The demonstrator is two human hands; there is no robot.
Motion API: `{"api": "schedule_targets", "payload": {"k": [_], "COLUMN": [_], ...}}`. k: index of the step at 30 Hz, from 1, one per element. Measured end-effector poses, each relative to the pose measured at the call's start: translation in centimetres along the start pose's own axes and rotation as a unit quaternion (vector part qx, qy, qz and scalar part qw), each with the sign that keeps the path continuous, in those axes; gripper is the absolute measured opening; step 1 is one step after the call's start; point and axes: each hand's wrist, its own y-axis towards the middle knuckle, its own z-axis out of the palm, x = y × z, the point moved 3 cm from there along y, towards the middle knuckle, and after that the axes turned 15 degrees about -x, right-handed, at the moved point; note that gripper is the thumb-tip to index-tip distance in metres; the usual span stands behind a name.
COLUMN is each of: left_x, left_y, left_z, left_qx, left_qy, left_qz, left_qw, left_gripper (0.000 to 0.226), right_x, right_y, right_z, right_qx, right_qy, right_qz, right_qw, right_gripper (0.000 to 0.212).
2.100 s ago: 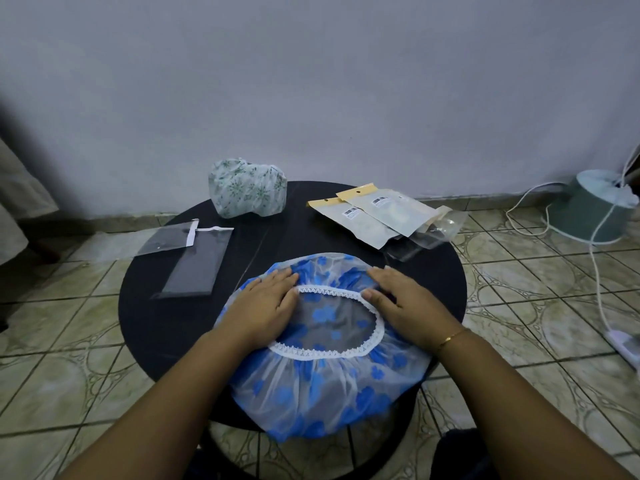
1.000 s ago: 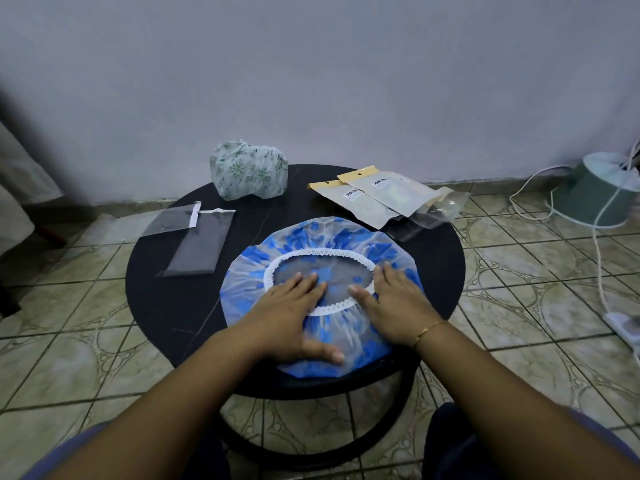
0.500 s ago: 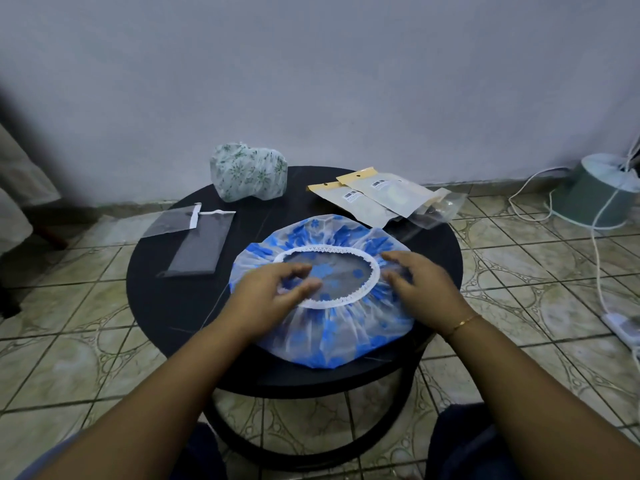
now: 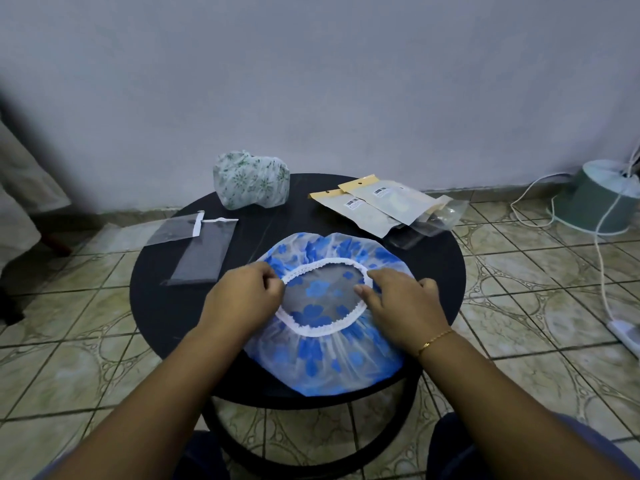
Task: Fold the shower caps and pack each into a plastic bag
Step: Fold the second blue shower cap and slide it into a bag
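Note:
A blue-flowered shower cap (image 4: 325,355) with a white lace elastic rim lies spread open-side up on the round black table (image 4: 166,306). My left hand (image 4: 246,296) pinches the rim at its left side. My right hand (image 4: 398,299) grips the rim at its right side, fingers curled over the lace. Empty clear plastic bags (image 4: 204,251) lie flat on the table's left. A green-patterned shower cap (image 4: 251,183), bunched up, sits at the table's far edge.
Packaged bags with tan headers (image 4: 381,206) and clear ones beside them lie at the table's far right. On the tiled floor to the right stand a grey-green round base (image 4: 602,195) and white cables (image 4: 602,271). A wall runs close behind the table.
The cap went from hanging over the near edge to lying farther onto the table. Both hands shifted from pressing flat on it to taking hold of the rim's two sides.

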Motion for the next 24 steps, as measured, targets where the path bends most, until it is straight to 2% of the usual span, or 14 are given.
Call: {"api": "schedule_targets", "payload": {"k": [2, 4, 6, 8, 11, 14, 17, 20, 22, 24], "left_x": [0.3, 0.6, 0.7, 0.9, 1.6, 1.3, 0.8, 0.9, 1.2, 1.4], "left_y": [0.4, 1.1, 1.7, 1.7, 2.0, 2.5, 2.6, 2.2, 1.9, 1.6], "left_z": [-0.1, 0.7, 1.9, 3.1, 4.1, 3.7, 2.8, 3.8, 5.2, 5.8], "left_qx": [-0.047, -0.063, -0.025, 0.036, 0.085, 0.061, 0.003, -0.014, 0.017, 0.041], "left_qy": [-0.039, -0.074, -0.093, -0.081, 0.012, 0.062, 0.029, -0.039, -0.061, -0.079], "left_qz": [-0.001, 0.057, 0.146, 0.199, 0.164, 0.135, 0.155, 0.228, 0.259, 0.251], "left_qw": [0.998, 0.994, 0.985, 0.976, 0.983, 0.987, 0.988, 0.973, 0.964, 0.964], "left_gripper": [0.014, 0.018, 0.025, 0.028, 0.027, 0.031, 0.029, 0.028, 0.028, 0.029], "right_x": [0.5, 1.0, 1.5, 1.8, 1.2, 0.3, 0.2, 0.2, 0.1, -0.1], "right_y": [0.0, -0.2, -0.7, -1.2, -0.8, -0.1, 0.6, 1.2, 1.2, 0.9], "right_z": [-0.4, -0.6, 0.0, 0.9, 1.3, 1.5, 1.1, 1.3, 2.3, 3.4], "right_qx": [-0.037, -0.042, 0.0, 0.038, 0.046, 0.049, -0.03, -0.088, -0.051, 0.026], "right_qy": [-0.024, -0.042, -0.04, -0.053, -0.043, -0.015, 0.001, 0.028, 0.009, -0.035], "right_qz": [0.005, 0.033, 0.06, 0.058, 0.058, 0.041, -0.001, 0.001, 0.016, 0.029], "right_qw": [0.999, 0.998, 0.997, 0.996, 0.996, 0.998, 1.0, 0.996, 0.999, 0.999], "right_gripper": [0.041, 0.038, 0.04, 0.044, 0.045, 0.038, 0.032, 0.035, 0.043, 0.054]}}
